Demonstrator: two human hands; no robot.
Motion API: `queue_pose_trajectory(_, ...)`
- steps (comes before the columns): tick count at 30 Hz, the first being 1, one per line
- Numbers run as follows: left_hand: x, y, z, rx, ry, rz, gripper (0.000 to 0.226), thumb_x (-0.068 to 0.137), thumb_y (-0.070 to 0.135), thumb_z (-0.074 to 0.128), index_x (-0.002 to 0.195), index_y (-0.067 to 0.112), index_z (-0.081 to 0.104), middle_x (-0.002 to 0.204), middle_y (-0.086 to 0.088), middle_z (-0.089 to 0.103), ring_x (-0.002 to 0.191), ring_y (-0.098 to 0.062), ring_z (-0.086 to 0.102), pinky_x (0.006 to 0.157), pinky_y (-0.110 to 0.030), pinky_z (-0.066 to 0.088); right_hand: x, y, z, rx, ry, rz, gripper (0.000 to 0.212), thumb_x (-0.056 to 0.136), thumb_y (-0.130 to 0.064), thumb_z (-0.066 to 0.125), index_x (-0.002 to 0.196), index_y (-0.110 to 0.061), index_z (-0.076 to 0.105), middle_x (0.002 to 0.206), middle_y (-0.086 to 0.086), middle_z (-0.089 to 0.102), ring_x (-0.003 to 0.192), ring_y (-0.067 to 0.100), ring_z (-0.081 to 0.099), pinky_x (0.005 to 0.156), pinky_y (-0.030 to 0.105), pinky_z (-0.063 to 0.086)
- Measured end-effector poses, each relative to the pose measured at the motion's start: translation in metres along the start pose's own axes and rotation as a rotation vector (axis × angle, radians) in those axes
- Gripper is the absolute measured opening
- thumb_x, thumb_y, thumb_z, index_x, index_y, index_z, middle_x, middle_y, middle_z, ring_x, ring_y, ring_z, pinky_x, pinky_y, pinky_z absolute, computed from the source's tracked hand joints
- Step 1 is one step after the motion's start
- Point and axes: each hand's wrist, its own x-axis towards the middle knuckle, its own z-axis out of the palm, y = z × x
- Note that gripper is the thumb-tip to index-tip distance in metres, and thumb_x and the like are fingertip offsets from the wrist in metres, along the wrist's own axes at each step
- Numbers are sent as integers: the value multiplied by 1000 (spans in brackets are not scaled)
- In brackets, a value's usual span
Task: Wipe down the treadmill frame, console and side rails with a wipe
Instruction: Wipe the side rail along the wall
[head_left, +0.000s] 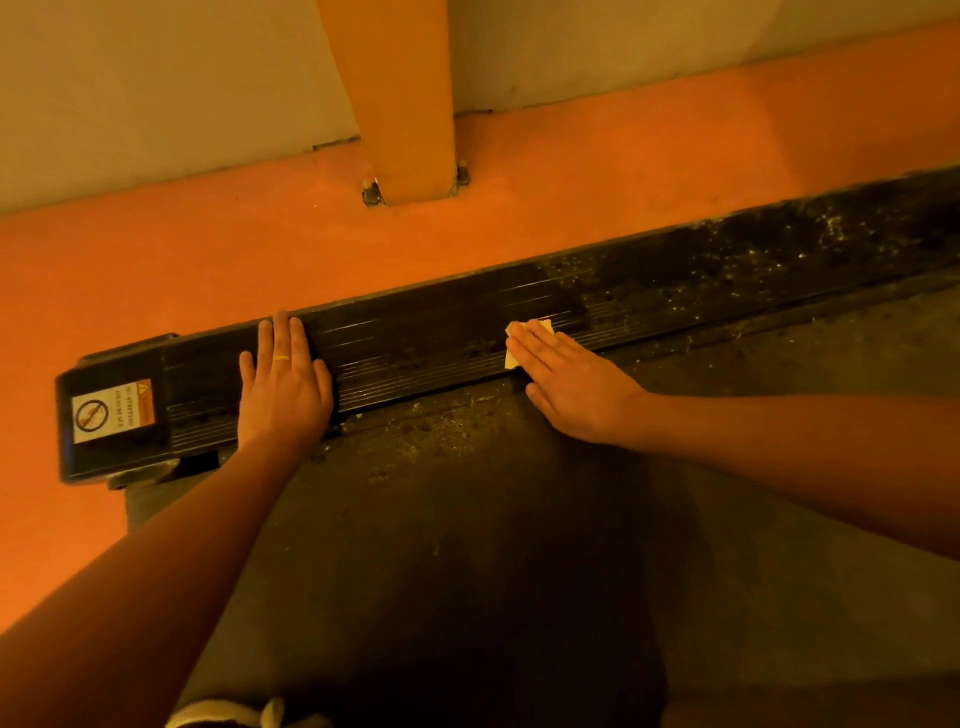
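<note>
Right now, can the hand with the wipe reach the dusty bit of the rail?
Probably yes. The right hand presses the wipe flat on the side rail, and the dusty stretch runs on just to its right with nothing lying between.

ribbed black side rail (415, 338) glossy near the paper wipe (540, 327), dusty and speckled beyond

Black side rail (415, 338), dusty twd R end, wipe (540, 327) + L hand (285, 384) flat on it, orange floor (260, 249) beneath
</note>
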Motion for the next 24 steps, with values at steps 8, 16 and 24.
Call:
queue_pose_trajectory(8, 11, 95, -5, -32, -24, 170, 62, 108, 36, 24, 161, 11, 5, 169, -6, -3, 155, -21, -6, 125, -48, 4, 3, 25, 0, -110, 60, -75, 63, 108, -23, 30, 158, -15, -8, 166, 5, -12, 154, 20, -7, 123, 36, 0)
queue_pose_trajectory(16, 11, 151, 29, -61, 158, 71, 60, 106, 35, 21, 160, 11, 13, 169, -7, 6, 156, -23, 2, 125, -47, 3, 10, 16, 35, -284, 299, -150, 68, 93, -3, 50, 155, -4, 22, 162, 19, 21, 151, 33, 18, 122, 44, 19)
queue_pose_trajectory(24, 10, 154, 27, -83, 159, 52, 61, 105, 36, 19, 160, 12, 11, 169, -6, 3, 156, -23, -1, 126, -47, 2, 8, 8, 22, -286, 221, -89, 76, 87, 1, 66, 153, -2, 28, 160, 20, 26, 149, 33, 24, 120, 43, 26)
